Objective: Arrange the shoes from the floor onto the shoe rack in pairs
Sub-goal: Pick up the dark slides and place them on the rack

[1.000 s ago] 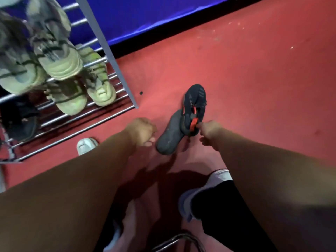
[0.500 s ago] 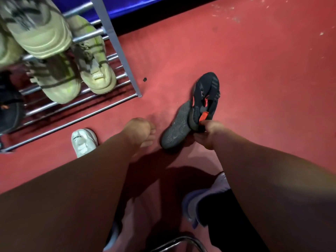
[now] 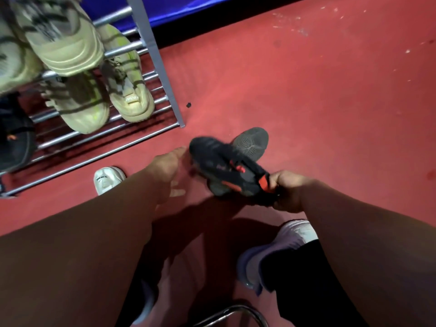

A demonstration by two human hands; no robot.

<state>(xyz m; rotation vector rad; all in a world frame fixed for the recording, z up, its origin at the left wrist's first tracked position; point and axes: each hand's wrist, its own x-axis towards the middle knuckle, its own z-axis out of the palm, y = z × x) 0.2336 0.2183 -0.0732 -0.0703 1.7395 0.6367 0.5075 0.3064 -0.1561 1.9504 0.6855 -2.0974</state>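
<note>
My right hand (image 3: 286, 190) grips the heel of a black shoe with red accents (image 3: 221, 161), lifted off the red floor with its toe pointing left. Behind it the second black shoe (image 3: 252, 142) lies sole up on the floor. My left hand (image 3: 168, 161) reaches with straight fingers toward the lifted shoe's toe and holds nothing. The metal shoe rack (image 3: 162, 74) stands at the upper left with beige sneakers (image 3: 127, 90) on its bars and a dark shoe (image 3: 14, 142) at its left edge.
A white shoe (image 3: 107, 179) sits on the floor below the rack, partly hidden by my left arm. My own feet in pale sneakers (image 3: 278, 251) are at the bottom, beside a curved metal bar (image 3: 236, 312). A blue mat edges the floor behind the rack.
My right hand has lifted the black and red shoe off the floor and swung its toe to the left. My left hand has opened and stretched toward it.
</note>
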